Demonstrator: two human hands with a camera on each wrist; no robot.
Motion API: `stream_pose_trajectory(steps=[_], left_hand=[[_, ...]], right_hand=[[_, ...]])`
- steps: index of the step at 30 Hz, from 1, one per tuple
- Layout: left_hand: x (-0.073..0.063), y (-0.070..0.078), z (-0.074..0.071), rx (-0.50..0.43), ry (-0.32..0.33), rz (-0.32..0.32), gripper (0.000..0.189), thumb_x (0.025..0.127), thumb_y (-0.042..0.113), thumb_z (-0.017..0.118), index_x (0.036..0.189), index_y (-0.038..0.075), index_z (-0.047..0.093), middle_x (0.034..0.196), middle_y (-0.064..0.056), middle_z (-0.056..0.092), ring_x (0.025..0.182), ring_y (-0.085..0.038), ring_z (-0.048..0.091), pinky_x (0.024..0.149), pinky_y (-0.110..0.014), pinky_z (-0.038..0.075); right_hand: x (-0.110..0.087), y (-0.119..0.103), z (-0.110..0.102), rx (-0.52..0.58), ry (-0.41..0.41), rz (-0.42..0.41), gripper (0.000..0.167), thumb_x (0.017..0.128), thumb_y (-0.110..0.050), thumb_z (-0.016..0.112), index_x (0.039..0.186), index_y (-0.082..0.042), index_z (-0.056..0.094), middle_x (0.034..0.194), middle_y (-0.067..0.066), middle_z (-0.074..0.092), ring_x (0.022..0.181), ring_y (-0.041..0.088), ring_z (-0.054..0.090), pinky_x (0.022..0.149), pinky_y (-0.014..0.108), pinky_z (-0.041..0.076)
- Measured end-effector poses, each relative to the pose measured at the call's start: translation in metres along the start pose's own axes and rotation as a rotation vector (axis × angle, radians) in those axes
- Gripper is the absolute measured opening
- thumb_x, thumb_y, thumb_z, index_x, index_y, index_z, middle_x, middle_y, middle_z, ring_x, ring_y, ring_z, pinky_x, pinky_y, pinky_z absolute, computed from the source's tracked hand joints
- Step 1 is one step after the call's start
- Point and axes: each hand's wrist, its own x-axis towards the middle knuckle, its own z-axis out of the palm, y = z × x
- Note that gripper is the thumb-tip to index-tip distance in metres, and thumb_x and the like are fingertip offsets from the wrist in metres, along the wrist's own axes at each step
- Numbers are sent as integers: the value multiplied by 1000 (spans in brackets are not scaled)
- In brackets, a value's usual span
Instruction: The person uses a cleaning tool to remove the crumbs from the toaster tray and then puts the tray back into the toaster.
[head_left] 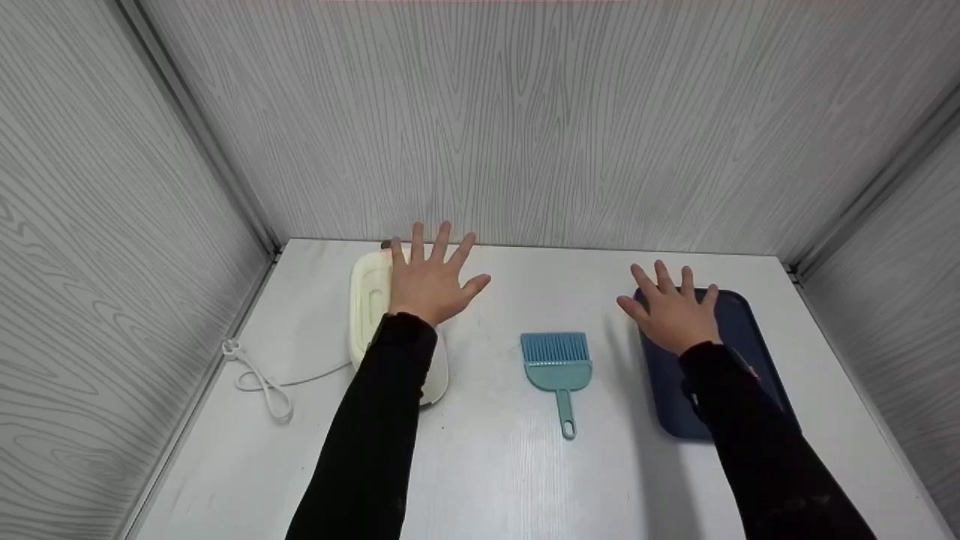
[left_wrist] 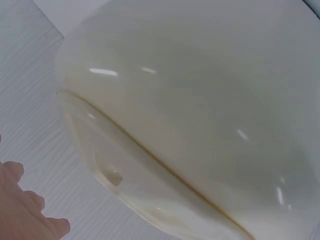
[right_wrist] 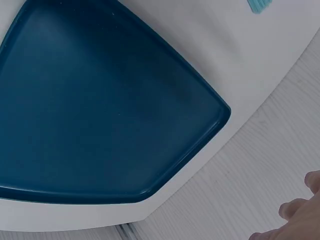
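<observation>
My left hand [head_left: 430, 290], palm down with fingers spread, hangs over a cream-coloured appliance [head_left: 365, 304] with a rounded body. Part of that appliance is hidden under the hand and black sleeve. In the left wrist view its glossy shell [left_wrist: 200, 100] fills most of the picture, with a brown seam line along it. On the other side, my right hand [head_left: 673, 316] is also spread, above a dark blue rectangular tray [head_left: 675, 409]. Nothing is held in either hand. Between the hands lies a teal hand brush [head_left: 558, 371], bristles away from me and handle towards me.
A thin white cord [head_left: 319, 375] runs left from the appliance to a white looped end [head_left: 277, 405] near the table's left edge. Grey wood-grain panels [head_left: 480, 120] stand at the back and both sides of the white table [head_left: 510, 480].
</observation>
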Motion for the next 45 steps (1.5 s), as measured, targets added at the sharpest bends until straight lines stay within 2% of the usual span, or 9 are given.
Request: stream_pose_trajectory(steps=[7, 16, 24, 28, 33, 40, 45], left_hand=[[-8, -17, -2, -49, -1, -37, 76, 103, 72, 29, 166, 32, 19, 173, -9, 12, 158, -45, 1, 123, -69, 4], [-20, -44, 4, -147, -22, -101, 76, 104, 69, 30, 167, 28, 19, 173, -12, 8, 157, -48, -1, 121, -72, 1], [-34, -73, 20, -331, -42, -219, 79, 105, 66, 32, 168, 23, 13, 173, -15, 0, 154, -53, -9, 120, -73, -4], [-44, -84, 28, -391, -48, -262, 78, 106, 65, 32, 168, 22, 11, 173, -18, -3, 153, -55, -12, 119, -74, -4], [-50, -93, 36, -478, -70, -322, 81, 105, 67, 30, 168, 21, 6, 172, -17, -9, 151, -55, -17, 119, -74, -6], [-53, -99, 42, -669, -52, -419, 84, 106, 63, 32, 166, 20, -8, 172, -16, -11, 152, -55, -14, 122, -70, -3], [-55, -103, 44, -761, -62, -461, 84, 108, 59, 32, 164, 18, -15, 171, -17, -15, 152, -54, -15, 123, -67, -2]], right_hand=[[2, -9, 5, 12, -3, -36, 78, 105, -66, 37, 166, -21, 21, 171, 22, 13, 154, 55, 2, 112, 83, -3], [2, -16, 13, -5, -26, -64, 77, 105, -66, 36, 167, -24, 17, 172, 19, 11, 154, 53, 2, 114, 81, -2], [0, -19, 21, 1, -36, -69, 78, 105, -67, 35, 167, -23, 17, 172, 19, 10, 154, 53, 2, 114, 81, -1], [-2, -20, 25, 13, -38, -67, 78, 105, -66, 35, 167, -23, 17, 172, 19, 10, 155, 52, 3, 115, 81, 0], [-4, -19, 29, 37, -31, -70, 76, 106, -63, 37, 167, -22, 18, 172, 19, 10, 155, 52, 3, 115, 80, 1], [-5, -22, 36, 59, -15, -78, 76, 106, -64, 37, 167, -21, 19, 172, 19, 12, 154, 53, 5, 116, 79, 3], [-6, -21, 44, 81, -11, -77, 77, 105, -65, 36, 167, -22, 20, 172, 19, 12, 154, 53, 5, 117, 78, 3]])
